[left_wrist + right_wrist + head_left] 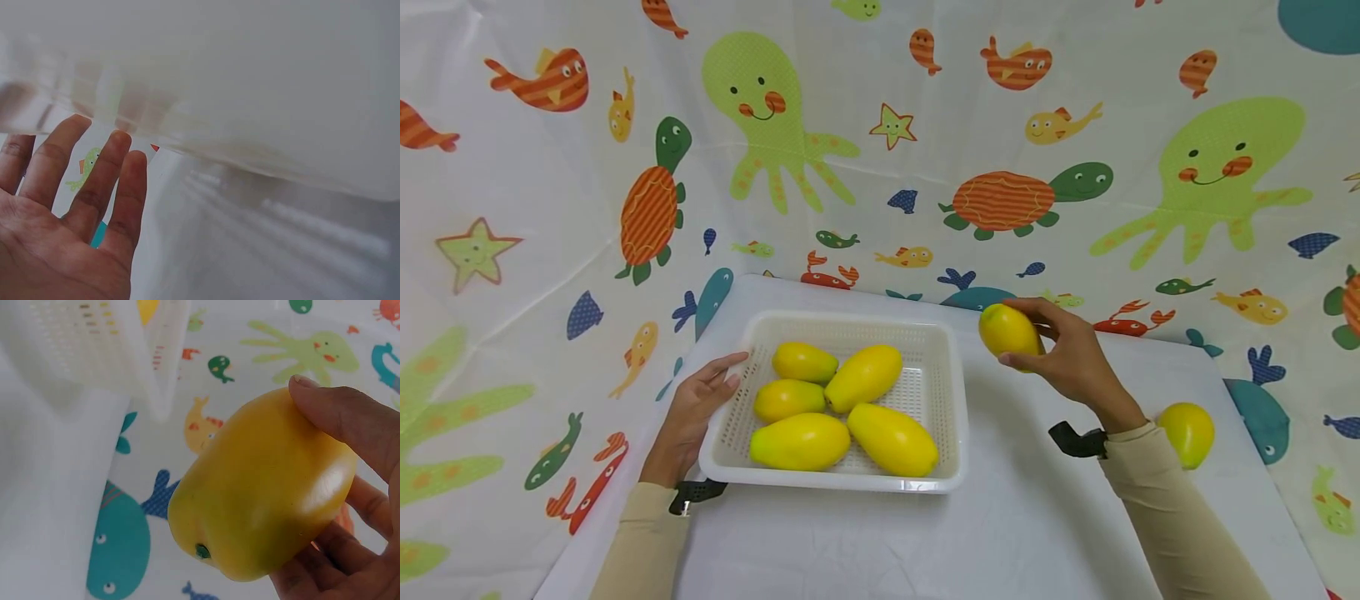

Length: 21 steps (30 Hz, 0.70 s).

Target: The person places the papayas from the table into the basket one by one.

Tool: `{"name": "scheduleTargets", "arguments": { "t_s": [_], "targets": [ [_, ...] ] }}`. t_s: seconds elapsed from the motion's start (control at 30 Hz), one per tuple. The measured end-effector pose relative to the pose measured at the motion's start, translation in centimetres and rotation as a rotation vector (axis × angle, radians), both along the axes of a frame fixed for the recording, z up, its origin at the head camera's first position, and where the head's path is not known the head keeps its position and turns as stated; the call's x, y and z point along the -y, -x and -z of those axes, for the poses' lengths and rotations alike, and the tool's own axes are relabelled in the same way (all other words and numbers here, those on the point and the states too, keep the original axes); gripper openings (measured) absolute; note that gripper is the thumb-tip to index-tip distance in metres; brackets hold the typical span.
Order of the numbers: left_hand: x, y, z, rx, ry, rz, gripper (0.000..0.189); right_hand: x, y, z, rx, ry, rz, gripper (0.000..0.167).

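My right hand (1077,360) grips a yellow mango (1006,328) above the table, to the right of a white plastic basket (957,408). In the right wrist view, the thumb lies over one side of the mango and the fingers are behind it; a small green stem shows at its far end. Several yellow fruits, among them a long papaya-like one (893,440), lie in the basket. My left hand (691,408) is at the basket's left side, fingers loosely extended. The left wrist view has its fingertips (134,165) right at the basket wall.
Another yellow fruit (1186,434) rests on the white-covered table (850,550) at the right, beside my right forearm. A curtain (865,75) printed with sea animals hangs behind the table and at its sides.
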<state>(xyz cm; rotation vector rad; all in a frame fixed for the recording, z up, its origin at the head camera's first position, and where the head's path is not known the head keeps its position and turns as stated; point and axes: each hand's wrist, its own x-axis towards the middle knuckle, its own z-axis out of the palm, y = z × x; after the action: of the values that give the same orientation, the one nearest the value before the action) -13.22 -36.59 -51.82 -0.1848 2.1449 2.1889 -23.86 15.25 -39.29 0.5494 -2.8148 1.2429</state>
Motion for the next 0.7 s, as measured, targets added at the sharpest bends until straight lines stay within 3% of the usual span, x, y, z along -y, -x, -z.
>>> {"name": "scheduleTargets", "arguments": {
  "t_s": [0.47, 0.7],
  "targets": [
    [-0.1, 0.0, 0.2, 0.005, -0.004, -0.015, 0.060, 2.6, -1.0, 0.3, -0.074, 0.048, -0.128, 0.072],
    [-0.2, -0.2, 0.2, 0.015, -0.015, -0.021, 0.060, 4.2, -1.3, 0.9, -0.051, 0.049, -0.182, 0.075]
  ]
}}
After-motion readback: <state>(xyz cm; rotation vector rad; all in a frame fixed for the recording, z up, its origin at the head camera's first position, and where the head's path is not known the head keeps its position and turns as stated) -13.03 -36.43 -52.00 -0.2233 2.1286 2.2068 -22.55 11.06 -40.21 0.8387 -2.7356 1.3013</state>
